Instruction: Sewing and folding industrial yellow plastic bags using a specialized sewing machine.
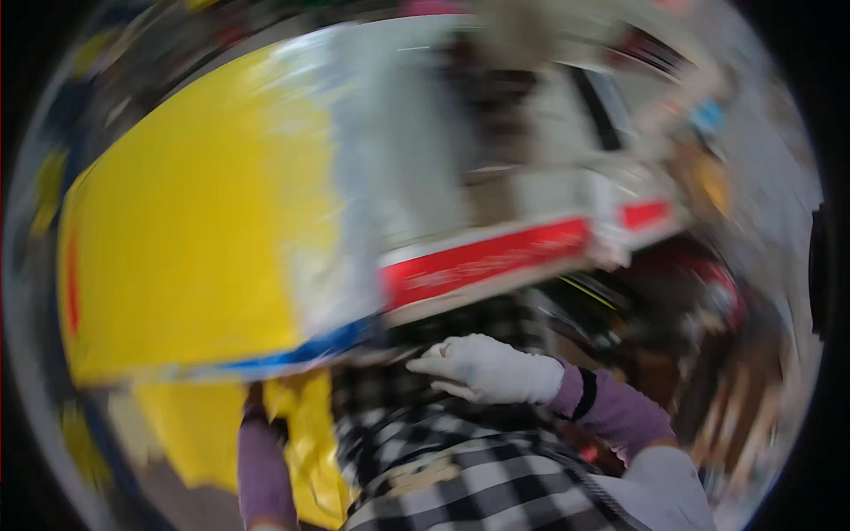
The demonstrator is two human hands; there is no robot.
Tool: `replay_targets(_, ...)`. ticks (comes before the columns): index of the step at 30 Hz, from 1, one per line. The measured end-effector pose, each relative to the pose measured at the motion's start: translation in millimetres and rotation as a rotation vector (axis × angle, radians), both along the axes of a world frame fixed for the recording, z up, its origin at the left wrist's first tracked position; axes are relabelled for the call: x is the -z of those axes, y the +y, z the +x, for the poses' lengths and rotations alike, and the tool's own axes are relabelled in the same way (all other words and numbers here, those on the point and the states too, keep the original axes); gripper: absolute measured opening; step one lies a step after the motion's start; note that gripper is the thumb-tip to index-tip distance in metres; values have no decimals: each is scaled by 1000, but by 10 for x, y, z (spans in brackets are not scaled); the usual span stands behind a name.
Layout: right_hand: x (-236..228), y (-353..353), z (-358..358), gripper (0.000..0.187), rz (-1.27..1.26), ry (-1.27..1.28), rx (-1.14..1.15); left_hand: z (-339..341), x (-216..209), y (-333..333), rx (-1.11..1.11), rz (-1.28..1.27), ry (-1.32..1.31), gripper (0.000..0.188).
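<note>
My right hand, in a white glove, is held before my black-and-white checked apron, just below the table edge. Its fingers point left and are partly spread, with nothing visible in them. My left forearm in a purple sleeve reaches up to the front edge of a large yellow sheet, and the left hand is hidden beneath it. A clear, shiny film borders the yellow on its right, with a strip of blue along the front edge. The picture is blurred by motion.
A pale table has a red band along its front edge. Blurred dark and brown things stand on it, beside a black strip. More yellow sheeting hangs below on the left. Blurred clutter lies on the lower right.
</note>
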State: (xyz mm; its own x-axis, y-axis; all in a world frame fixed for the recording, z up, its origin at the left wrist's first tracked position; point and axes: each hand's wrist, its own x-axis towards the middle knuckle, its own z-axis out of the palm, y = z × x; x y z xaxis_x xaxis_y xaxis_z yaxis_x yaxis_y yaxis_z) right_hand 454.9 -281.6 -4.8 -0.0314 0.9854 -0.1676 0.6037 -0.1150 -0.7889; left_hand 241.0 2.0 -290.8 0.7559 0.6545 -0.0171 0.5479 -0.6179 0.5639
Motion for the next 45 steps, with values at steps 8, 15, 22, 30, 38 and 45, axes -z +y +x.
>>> replay_targets(8,833,-2773,470,33,-674,-323,1209,2193,126,-2420,584,-420,-273,33)
replay_targets(15,1540,-3935,1157,26,-667,-735,1579,1926,176,-2261,561,-441,-206,30)
replay_targets(22,1286,-4448,2005,22,-1340,-1260,826,2011,150,-2257,525,-446,-221,27)
replay_targets(30,1191,-4934,2420,22,-1251,-1011,1243,1729,-371,-2090,473,-442,-163,24)
replay_targets(38,1143,-4649,2238,27,-1250,-1025,1046,1181,-1178,-1747,336,-379,-162,22)
replay_targets(45,1022,-4573,2413,28,-1025,-822,1370,805,-1780,-1626,251,-365,-169,20)
